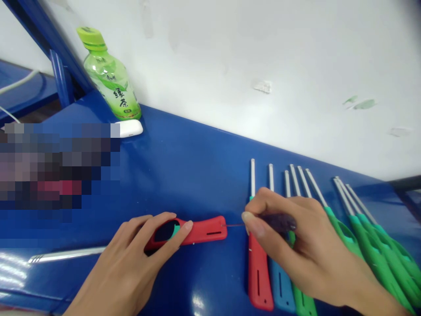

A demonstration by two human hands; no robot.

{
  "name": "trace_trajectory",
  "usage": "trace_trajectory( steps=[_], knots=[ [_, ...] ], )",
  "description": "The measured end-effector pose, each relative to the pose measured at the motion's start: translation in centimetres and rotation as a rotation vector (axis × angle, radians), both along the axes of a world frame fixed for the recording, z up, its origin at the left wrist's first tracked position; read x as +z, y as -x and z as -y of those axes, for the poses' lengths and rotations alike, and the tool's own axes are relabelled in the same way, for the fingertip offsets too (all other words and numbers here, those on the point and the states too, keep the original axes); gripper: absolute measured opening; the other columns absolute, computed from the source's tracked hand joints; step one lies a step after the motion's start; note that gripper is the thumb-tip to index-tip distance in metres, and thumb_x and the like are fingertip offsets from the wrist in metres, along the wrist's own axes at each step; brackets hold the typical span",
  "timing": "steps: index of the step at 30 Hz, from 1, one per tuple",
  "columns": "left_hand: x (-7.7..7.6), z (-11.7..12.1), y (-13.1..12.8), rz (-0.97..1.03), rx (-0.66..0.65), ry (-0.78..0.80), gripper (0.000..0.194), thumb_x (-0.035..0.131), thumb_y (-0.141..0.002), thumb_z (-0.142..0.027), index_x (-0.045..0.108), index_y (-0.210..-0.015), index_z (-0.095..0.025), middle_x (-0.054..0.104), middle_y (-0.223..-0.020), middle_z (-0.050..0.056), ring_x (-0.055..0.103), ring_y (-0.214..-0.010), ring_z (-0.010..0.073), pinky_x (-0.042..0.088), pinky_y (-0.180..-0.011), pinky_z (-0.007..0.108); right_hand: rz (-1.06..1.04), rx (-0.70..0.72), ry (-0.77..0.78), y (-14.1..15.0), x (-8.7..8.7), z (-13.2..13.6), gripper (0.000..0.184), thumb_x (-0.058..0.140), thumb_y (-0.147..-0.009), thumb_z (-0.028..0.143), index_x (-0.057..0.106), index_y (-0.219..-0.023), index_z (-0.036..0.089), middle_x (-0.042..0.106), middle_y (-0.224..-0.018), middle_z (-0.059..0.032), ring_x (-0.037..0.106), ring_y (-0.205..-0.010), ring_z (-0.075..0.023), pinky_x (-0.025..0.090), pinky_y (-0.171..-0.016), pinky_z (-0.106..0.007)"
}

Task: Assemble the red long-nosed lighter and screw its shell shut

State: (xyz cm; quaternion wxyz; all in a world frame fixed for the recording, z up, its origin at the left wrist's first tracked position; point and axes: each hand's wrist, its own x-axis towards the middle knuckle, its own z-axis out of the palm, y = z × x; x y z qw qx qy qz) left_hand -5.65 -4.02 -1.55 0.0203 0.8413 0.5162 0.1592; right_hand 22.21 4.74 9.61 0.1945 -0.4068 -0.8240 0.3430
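My left hand (134,250) holds a red long-necked lighter (205,230) flat on the blue table, its metal tube pointing left. The thumb and fingers grip it around the trigger opening, where a teal trigger shows. In my right hand (305,245) is a slim screwdriver (276,221) with a dark handle, pinched between thumb and fingers. Its thin shaft reaches left to the small hole in the handle end of the lighter; how deep the tip sits cannot be made out. Beneath my right hand lie a second red lighter (259,281), a blue lighter (282,289) and a green lighter (304,300), partly covered.
More green lighters (378,259) lie in a row at the right, tubes toward the wall. A green tea bottle (112,83) stands at the back left beside a white case (130,128). A pixelated patch hides the left side. The white wall (210,66) borders the table (184,166).
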Motion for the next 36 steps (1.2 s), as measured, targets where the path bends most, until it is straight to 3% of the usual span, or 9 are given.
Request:
trace_trajectory(
  steps=[17, 21, 23, 26, 29, 31, 33, 36],
  knots=[
    [0.1, 0.0, -0.1, 0.027, -0.009, -0.003, 0.083, 0.039, -0.091, 0.011, 0.042, -0.158, -0.038, 0.049, -0.146, 0.007, 0.050, -0.120, 0.0263, 0.051, -0.096, 0.049, 0.031, 0.032, 0.059, 0.2, 0.1, -0.1, 0.018, 0.056, -0.111, 0.033, 0.054, -0.094, 0.026, 0.048, -0.063, 0.0110, 0.041, -0.046, -0.0068, 0.034, -0.047, -0.021],
    [0.1, 0.0, -0.1, 0.035, -0.001, -0.003, 0.083, 0.038, -0.091, 0.010, 0.043, -0.157, -0.039, 0.051, -0.146, 0.007, 0.051, -0.120, 0.0259, 0.051, -0.097, 0.048, 0.014, -0.001, -0.135, 0.2, -0.3, -0.4, 0.016, 0.066, -0.106, 0.034, 0.062, -0.094, 0.025, 0.062, -0.089, 0.0028, 0.060, -0.070, -0.0104, 0.049, -0.064, -0.023],
    [0.1, 0.0, -0.1, 0.037, 0.003, 0.001, 0.082, 0.038, -0.092, 0.009, 0.042, -0.158, -0.040, 0.051, -0.145, 0.007, 0.051, -0.120, 0.0251, 0.052, -0.097, 0.046, -0.034, 0.006, -0.210, 0.1, -0.9, -0.4, 0.008, 0.072, -0.103, 0.032, 0.065, -0.107, 0.027, 0.065, -0.099, 0.0022, 0.065, -0.080, -0.0113, 0.054, -0.072, -0.023],
    [0.1, -0.1, 0.0, 0.028, -0.002, -0.014, 0.083, 0.039, -0.092, 0.009, 0.042, -0.158, -0.040, 0.052, -0.145, 0.006, 0.052, -0.120, 0.0240, 0.052, -0.098, 0.044, -0.063, -0.005, -0.309, 0.1, -1.4, -0.3, 0.038, 0.075, -0.102, 0.029, 0.058, -0.136, 0.032, 0.072, -0.099, 0.0059, 0.070, -0.080, -0.0099, 0.057, -0.076, -0.020],
    [0.1, -0.2, 0.1, 0.019, 0.004, -0.031, 0.086, 0.041, -0.089, 0.011, 0.045, -0.156, -0.042, 0.055, -0.144, 0.004, 0.054, -0.120, 0.0227, 0.052, -0.098, 0.041, 0.009, 0.068, -0.434, -0.1, -0.9, 0.0, 0.042, 0.068, -0.106, 0.034, 0.054, -0.146, 0.026, 0.077, -0.111, 0.0006, 0.074, -0.090, -0.0117, 0.060, -0.088, -0.021],
    [0.1, -0.2, 0.0, 0.026, 0.007, -0.041, 0.086, 0.041, -0.089, 0.011, 0.046, -0.156, -0.043, 0.056, -0.143, 0.004, 0.055, -0.119, 0.0225, 0.053, -0.098, 0.041, 0.033, 0.137, -0.402, -0.3, -0.1, 0.1, 0.042, 0.057, -0.111, 0.031, 0.051, -0.151, 0.021, 0.073, -0.135, -0.0062, 0.073, -0.114, -0.0148, 0.058, -0.102, -0.023],
    [0.1, -0.2, 0.0, 0.036, 0.002, -0.046, 0.085, 0.041, -0.089, 0.010, 0.045, -0.156, -0.042, 0.056, -0.143, 0.005, 0.055, -0.117, 0.0229, 0.052, -0.096, 0.042, 0.022, 0.181, -0.307, -0.7, 0.5, 0.1, 0.046, 0.047, -0.109, 0.016, 0.049, -0.155, 0.021, 0.064, -0.152, -0.0058, 0.066, -0.132, -0.0157, 0.055, -0.109, -0.023],
    [0.2, -0.2, -0.1, 0.047, -0.005, -0.048, 0.082, 0.041, -0.091, 0.010, 0.046, -0.156, -0.040, 0.054, -0.143, 0.006, 0.054, -0.117, 0.0231, 0.052, -0.096, 0.043, -0.040, 0.145, -0.294, -0.9, 0.4, 0.3, 0.052, 0.046, -0.103, 0.005, 0.061, -0.146, 0.029, 0.073, -0.139, -0.0007, 0.075, -0.118, -0.0157, 0.063, -0.095, -0.021]
  ],
)
